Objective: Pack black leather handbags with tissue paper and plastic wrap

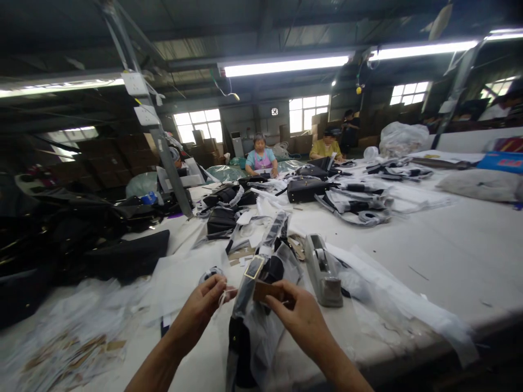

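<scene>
I judge the tagging half done: my left hand (200, 307) pinches a white string (224, 296), my right hand (300, 316) grips a brown card tag (265, 290), seemingly not yet fastened to the bagged black strap (244, 296).

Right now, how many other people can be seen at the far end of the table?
3. A person in a blue top sits at the far end, a person in yellow further right, a person in dark clothes stands behind. Others may be hidden.
</scene>
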Demonstrator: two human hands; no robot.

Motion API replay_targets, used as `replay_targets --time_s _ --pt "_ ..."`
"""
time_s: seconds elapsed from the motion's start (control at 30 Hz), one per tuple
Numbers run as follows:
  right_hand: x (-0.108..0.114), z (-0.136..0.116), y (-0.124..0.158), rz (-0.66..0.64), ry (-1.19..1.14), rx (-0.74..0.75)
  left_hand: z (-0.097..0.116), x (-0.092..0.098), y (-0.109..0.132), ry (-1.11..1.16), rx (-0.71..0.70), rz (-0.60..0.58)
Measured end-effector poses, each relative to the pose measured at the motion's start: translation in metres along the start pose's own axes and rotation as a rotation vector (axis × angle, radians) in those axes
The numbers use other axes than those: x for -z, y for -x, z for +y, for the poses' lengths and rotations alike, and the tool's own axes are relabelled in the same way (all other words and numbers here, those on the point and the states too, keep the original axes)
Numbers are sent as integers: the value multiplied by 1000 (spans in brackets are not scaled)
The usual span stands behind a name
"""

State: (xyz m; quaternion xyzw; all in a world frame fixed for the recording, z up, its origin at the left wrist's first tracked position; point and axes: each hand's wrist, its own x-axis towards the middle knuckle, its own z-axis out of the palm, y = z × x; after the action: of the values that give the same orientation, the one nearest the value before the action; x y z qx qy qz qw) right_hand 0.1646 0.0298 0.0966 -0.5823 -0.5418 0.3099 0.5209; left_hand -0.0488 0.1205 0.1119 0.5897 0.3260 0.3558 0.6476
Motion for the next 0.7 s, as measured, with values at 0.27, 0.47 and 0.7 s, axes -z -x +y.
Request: replay_targets --time_s 0.27,0.47,0.7 --pt "-14 10 7 45 -446 -126 -5 4 11 377 -28 66" --pt "-26 17 12 149 -724 -207 -10 6 14 581 -40 110" --pt "-26 34 22 339 -773 -234 -16 -1 16 552 7 124"
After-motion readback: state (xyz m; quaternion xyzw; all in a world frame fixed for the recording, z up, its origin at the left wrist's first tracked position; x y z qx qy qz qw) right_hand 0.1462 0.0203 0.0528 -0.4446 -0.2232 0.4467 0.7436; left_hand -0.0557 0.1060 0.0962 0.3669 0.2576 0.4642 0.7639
